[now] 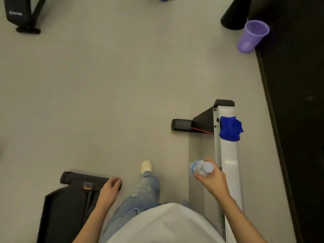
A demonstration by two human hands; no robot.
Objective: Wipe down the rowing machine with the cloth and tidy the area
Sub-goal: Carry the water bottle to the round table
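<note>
A purple basket [252, 36] stands far off at the dark wall, and a black machine [19, 13] sits in the far left corner. Black equipment [70, 199] lies by the left foot. The blue cloth [230, 128] is draped over the rowing machine's white rail [229, 158], near its end. The right hand [213, 179] curls its fingers round a clear water bottle [201, 168] beside the rail. The left hand [109, 189] hangs loosely curled, holding nothing. The machine's white logo and the bottle's label are too blurred to read.
</note>
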